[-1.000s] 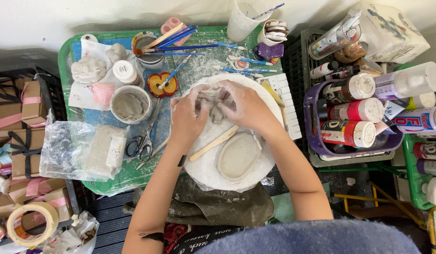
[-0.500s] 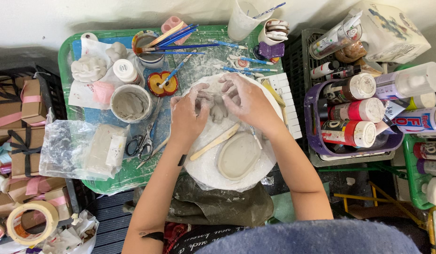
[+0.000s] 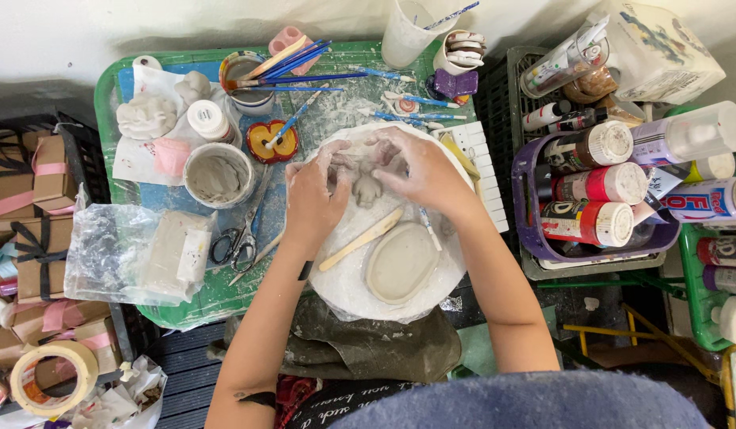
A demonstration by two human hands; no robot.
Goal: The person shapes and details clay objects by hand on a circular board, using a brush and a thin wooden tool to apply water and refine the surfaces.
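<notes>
My left hand (image 3: 314, 197) and my right hand (image 3: 420, 168) meet over the far part of a round white board (image 3: 344, 286) and pinch a small lump of grey clay (image 3: 368, 189) between their fingertips. Both hands are smeared with clay. Nearer to me on the board lies an oval clay dish (image 3: 401, 262). A flat wooden stick (image 3: 360, 240) rests slantwise between the dish and my left hand.
A green tray table (image 3: 114, 95) holds a cup of grey slip (image 3: 218, 175), scissors (image 3: 239, 238), a bagged clay block (image 3: 173, 254), brushes (image 3: 304, 59) and clay lumps. A purple basket (image 3: 527, 214) with paint bottles stands right. Ribboned boxes (image 3: 26, 191) and a tape roll (image 3: 54, 380) lie left.
My fingers have shifted slightly around the clay lump; the hands stay in the same spot on the board.
</notes>
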